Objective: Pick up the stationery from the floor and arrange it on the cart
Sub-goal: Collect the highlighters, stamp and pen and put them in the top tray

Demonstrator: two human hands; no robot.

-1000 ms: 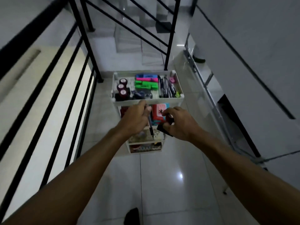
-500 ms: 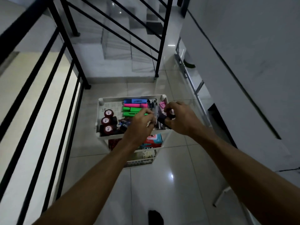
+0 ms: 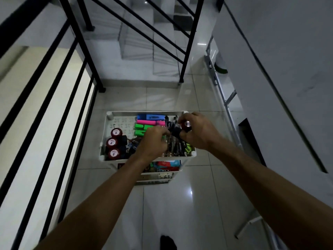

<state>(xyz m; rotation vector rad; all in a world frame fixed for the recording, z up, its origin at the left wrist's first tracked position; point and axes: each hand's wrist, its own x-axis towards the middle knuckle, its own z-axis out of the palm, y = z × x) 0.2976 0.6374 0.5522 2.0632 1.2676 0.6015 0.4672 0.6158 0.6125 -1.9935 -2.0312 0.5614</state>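
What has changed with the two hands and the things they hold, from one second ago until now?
Both hands moved from in front of the cart's lower shelves up over its top tray. The left hand brought its pen down among the pens; its grip there is hidden. The right hand still holds the dark red-capped bottle. Highlighters and red-capped bottles stayed.

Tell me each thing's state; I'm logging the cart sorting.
Cart: upright, top tray partly filled.
Highlighters: lying stacked in the tray.
Red-capped bottles: standing in a row at the tray's left.
Left hand: over the pens, grip unclear.
Right hand: holding a red-capped bottle.
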